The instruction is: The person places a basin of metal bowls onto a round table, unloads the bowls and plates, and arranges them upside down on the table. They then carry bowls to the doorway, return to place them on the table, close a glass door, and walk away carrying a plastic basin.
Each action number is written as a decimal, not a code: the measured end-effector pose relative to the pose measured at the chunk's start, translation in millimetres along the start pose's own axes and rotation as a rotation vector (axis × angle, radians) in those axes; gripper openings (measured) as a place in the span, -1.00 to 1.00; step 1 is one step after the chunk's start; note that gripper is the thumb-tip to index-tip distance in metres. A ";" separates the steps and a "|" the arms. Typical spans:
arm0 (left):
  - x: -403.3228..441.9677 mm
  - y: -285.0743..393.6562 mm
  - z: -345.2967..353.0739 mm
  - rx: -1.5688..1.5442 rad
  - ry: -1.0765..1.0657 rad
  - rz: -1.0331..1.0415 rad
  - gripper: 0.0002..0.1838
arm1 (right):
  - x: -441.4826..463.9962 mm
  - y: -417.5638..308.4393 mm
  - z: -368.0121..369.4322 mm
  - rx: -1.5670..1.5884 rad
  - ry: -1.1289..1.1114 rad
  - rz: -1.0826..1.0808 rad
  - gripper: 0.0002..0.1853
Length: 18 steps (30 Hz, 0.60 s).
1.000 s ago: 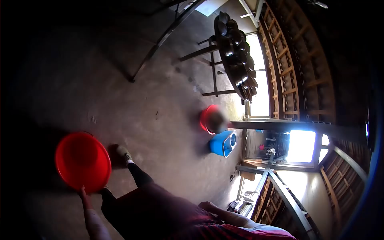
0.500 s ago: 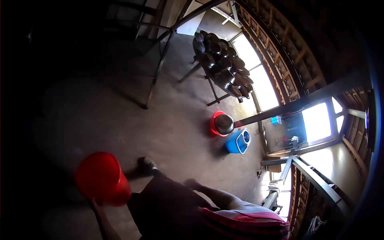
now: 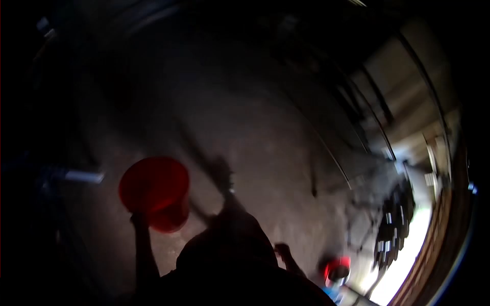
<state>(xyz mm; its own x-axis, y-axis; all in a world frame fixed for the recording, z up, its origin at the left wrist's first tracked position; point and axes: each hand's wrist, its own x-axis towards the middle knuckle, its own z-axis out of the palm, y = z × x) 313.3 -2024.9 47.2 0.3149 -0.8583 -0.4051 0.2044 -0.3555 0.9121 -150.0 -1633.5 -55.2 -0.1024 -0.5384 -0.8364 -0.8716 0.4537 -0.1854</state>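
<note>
A red plastic bucket (image 3: 171, 211) hangs at my left side, its wide mouth tilted up toward me. My left hand (image 3: 138, 220) is closed on the near edge of its rim; the fingers are mostly lost in shadow. The inside of the bucket is too dark to make out. On the other side of my body, my right hand (image 3: 282, 250) hangs low, away from any object. It is small, dark and smeared, so its fingers do not show clearly.
Thin frame legs (image 3: 332, 155) stand ahead on the right. Farther right, dark rounded vessels (image 3: 393, 227) are piled on a stand by a bright opening. A red basin (image 3: 344, 262) and a blue container (image 3: 334, 295) are at lower right. A pale bar (image 3: 84, 176) shows at left.
My view has turned left, so the piled vessels, red basin and blue container have shifted to the lower right. The red bucket stays in my left hand. The scene is darker and more blurred.
</note>
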 end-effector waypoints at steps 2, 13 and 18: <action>27.0 -5.1 -58.3 -0.064 0.290 0.052 -0.85 | 15.9 -2.3 -39.7 0.489 -0.096 0.292 -0.86; 115.9 129.6 -61.3 -0.538 0.760 0.154 -0.80 | 333.8 -143.4 -439.8 -0.068 0.225 -0.272 -0.81; 178.5 191.6 -15.2 -0.522 0.855 0.457 -0.83 | 468.1 -393.7 -635.3 0.186 0.367 -0.655 -0.81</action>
<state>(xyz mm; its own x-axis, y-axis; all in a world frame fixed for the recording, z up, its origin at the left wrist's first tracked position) 422.8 -2240.5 148.6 0.9573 -0.2577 -0.1306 0.2085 0.3034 0.9298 -159.3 -2515.3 -46.0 0.2255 -0.9245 -0.3073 -0.7177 0.0557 -0.6942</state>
